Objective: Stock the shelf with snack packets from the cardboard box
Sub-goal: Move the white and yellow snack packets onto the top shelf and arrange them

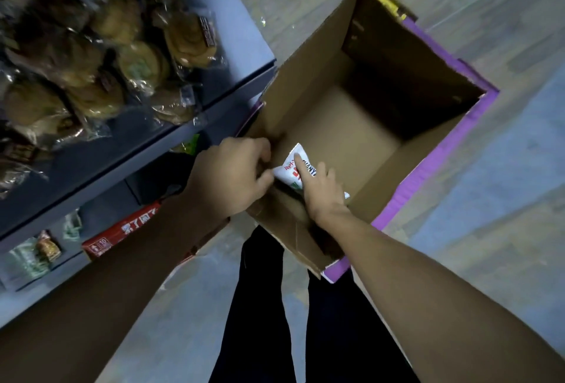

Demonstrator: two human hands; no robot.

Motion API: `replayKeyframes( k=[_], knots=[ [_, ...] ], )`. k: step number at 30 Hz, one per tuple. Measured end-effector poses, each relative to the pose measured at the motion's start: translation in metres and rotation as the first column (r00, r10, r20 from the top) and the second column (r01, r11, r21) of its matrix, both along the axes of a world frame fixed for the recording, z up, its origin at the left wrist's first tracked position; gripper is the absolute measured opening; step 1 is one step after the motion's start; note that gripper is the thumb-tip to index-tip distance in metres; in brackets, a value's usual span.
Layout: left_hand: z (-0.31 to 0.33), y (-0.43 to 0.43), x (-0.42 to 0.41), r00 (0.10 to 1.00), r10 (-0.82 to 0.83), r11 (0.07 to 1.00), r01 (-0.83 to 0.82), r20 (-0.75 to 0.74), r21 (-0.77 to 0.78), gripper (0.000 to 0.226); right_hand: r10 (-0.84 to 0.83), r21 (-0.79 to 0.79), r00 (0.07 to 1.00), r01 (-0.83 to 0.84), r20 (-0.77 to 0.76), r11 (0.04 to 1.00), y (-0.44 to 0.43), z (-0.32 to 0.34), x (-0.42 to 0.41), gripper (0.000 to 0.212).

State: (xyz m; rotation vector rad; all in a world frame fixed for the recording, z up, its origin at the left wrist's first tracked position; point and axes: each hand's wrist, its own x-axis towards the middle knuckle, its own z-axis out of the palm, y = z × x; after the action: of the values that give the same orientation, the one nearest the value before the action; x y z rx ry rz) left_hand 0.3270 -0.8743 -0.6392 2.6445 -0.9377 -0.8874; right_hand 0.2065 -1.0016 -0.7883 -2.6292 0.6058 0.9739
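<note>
Fingers point(301, 165) of the right hand point(322, 191) clamp the white packet point(289, 170) at the cardboard box's point(321, 77) seven-o'clock corner. The left hand point(232, 174) curls at its edge, grip unclear. Best lift it clear of the rim, then swing to the shelf point(232, 46) at nine o'clock.

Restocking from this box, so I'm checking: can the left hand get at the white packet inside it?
Probably yes: the left hand sits right beside the white packet in the open cardboard box, with nothing between them. The right hand holds the packet.
</note>
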Motion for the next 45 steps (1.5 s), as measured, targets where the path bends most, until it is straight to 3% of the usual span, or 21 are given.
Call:
replayKeyframes(
  k=[6, 11, 15, 18, 21, 25, 34, 38, 41, 45],
  knots=[
    [0.041, -0.013, 0.011, 0.995, 0.045, 0.999, -0.046, 0.084, 0.011, 0.014, -0.152, 0.034, 0.973, 0.148, 0.173, 0.988, -0.043, 0.086, 0.029, 0.088],
    [0.088, -0.038, 0.012, 0.98, 0.031, 0.997, -0.044, 0.195, 0.061, 0.018, -0.155, 0.003, 0.927, 0.164, 0.34, 0.986, -0.066, 0.185, 0.041, 0.083],
    [0.138, -0.059, 0.009, 0.952, 0.053, 0.991, -0.087, 0.302, 0.1, 0.02, -0.166, -0.022, 0.864, 0.2, 0.476, 0.979, -0.075, 0.266, 0.042, 0.082],
    [0.183, -0.067, 0.004, 0.908, 0.083, 0.994, -0.103, 0.41, 0.027, 0.024, -0.186, -0.006, 0.786, 0.234, 0.59, 0.972, -0.084, 0.323, 0.042, 0.081],
    [0.234, -0.073, 0.0, 0.85, 0.131, 0.99, -0.084, 0.511, -0.114, 0.025, -0.182, 0.013, 0.702, 0.239, 0.689, 0.971, -0.097, 0.381, 0.043, 0.08],
    [0.323, -0.078, -0.002, 0.743, 0.169, 0.984, -0.092, 0.648, -0.151, 0.023, -0.143, 0.009, 0.576, 0.229, 0.805, 0.973, -0.109, 0.472, 0.053, 0.082],
    [0.527, -0.047, 0.03, 0.315, 0.421, 0.896, 0.003, 0.851, -0.444, 0.016, 0.059, -0.069, 0.129, 0.076, 0.99, 0.995, -0.073, 0.683, 0.109, 0.08],
    [0.573, -0.013, 0.054, 0.227, 0.484, 0.873, -0.059, 0.845, -0.485, 0.016, 0.116, -0.116, 0.065, -0.01, 0.991, 0.993, -0.04, 0.731, 0.151, 0.074],
    [0.58, 0.006, 0.061, 0.225, 0.491, 0.871, -0.11, 0.841, -0.479, 0.016, 0.117, -0.115, 0.04, -0.059, 0.992, 0.992, -0.025, 0.747, 0.196, 0.071],
    [0.591, 0.023, 0.074, 0.185, 0.488, 0.872, -0.142, 0.853, -0.468, 0.02, 0.109, -0.1, 0.106, -0.09, 0.988, 0.991, -0.006, 0.764, 0.276, 0.064]
  ],
)
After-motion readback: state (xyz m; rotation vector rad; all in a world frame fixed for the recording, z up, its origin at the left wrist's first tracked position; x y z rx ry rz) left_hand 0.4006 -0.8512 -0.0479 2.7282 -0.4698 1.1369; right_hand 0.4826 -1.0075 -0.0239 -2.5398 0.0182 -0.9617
